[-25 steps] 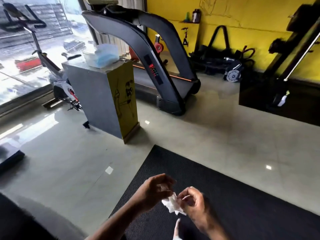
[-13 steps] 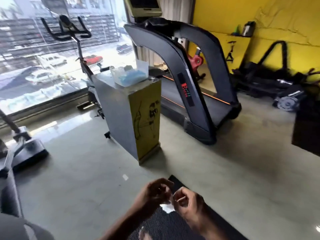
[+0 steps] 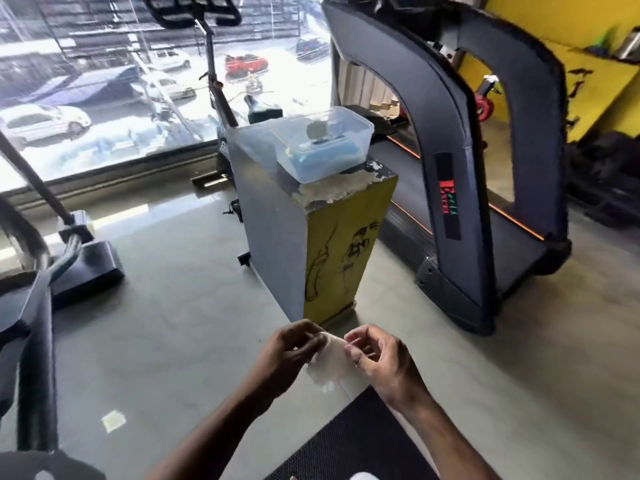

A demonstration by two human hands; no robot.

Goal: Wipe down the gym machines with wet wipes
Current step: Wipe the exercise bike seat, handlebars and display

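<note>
A white wet wipe point(image 3: 330, 367) hangs spread between my two hands at the lower middle of the head view. My left hand point(image 3: 289, 353) pinches its left top corner, and my right hand point(image 3: 377, 358) pinches the right top corner. Ahead stands a grey and yellow box stand point(image 3: 311, 244) with a clear plastic tub point(image 3: 323, 142) on top, holding a blue pack. A dark treadmill point(image 3: 460, 188) stands to the right of the stand. An exercise bike point(image 3: 214, 84) is behind it by the window.
Another dark machine's frame and base point(image 3: 38, 258) fill the left side. A black rubber mat point(image 3: 360, 441) lies under my arms at the bottom. The grey tiled floor point(image 3: 166, 341) stretches between me and the stand. Yellow wall and dark gear sit at the far right.
The crumpled wipe has been pulled open between my hands. My view has turned left and moved closer to the stand, bringing the left machine into sight.
</note>
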